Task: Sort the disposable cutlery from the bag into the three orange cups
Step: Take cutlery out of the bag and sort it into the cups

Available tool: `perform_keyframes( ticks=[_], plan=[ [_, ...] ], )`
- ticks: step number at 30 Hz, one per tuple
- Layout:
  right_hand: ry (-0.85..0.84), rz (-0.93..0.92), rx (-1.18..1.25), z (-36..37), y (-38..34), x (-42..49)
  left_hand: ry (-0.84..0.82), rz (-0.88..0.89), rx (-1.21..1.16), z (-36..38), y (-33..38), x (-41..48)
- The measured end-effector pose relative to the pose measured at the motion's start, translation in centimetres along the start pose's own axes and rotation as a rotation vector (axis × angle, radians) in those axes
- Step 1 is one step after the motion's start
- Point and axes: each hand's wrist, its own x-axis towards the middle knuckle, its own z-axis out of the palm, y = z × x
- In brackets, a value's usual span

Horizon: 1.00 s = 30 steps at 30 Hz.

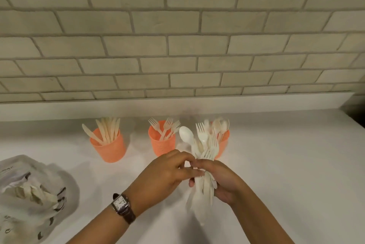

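White tabletop [286,164] below brick wall [177,26]: my right grip [224,183] curls round the cutlery bundle [204,145], heads up, so my left grip [164,172], pinching it, can draw one piece out.

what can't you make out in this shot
Head view only:
- bundle: handles hidden in the right hand; piece count blurred.
- left hand: its own fingers hide whether it pinches a piece.
- right cup: mostly behind the bundle.
- bag: cut off by the left edge; its crumpled folds hide whether any cutlery is left inside.
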Motion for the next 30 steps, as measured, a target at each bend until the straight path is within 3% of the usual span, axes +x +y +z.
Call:
perform_keyframes(
  ticks=[5, 8, 10, 13, 15, 17, 23, 27, 30],
  plan=[
    [0.009, -0.007, 0.133, -1.9, 1.0, -1.4, -0.081, 0.232, 0.019, 1.1, 0.5, 2.0],
    [0.092, -0.046, 0.2, -3.8, 1.2, -2.4, 0.053, 0.385, 0.08, 3.0, 0.3, 3.0],
    [0.193, -0.096, 0.145, -5.4, 0.7, -3.2, 0.219, 0.23, -0.051, 3.5, 0.4, 4.2],
    [0.318, -0.178, 0.065, -7.9, -0.1, -4.5, 0.56, -0.327, -0.409, 3.2, 1.2, 7.4],
    [0.348, -0.205, 0.086, -9.4, -0.4, -5.2, 0.669, -0.689, -0.619, 3.8, 0.9, 9.7],
    [0.377, -0.215, 0.079, -10.5, -0.5, -5.6, 0.715, -0.878, -0.791, 5.0, 0.1, 11.7],
    [0.382, -0.222, 0.057, -12.3, -0.8, -5.8, 0.574, -1.125, -0.903, 11.5, -1.3, 13.9],
    [0.374, -0.223, 0.009, -12.7, -1.1, -5.9, 0.495, -1.21, -0.604, 13.2, -1.0, 12.6],
    [0.351, -0.23, -0.03, -12.9, -1.4, -5.9, 0.573, -1.114, -0.499, 11.9, 0.9, 11.5]
  ],
)
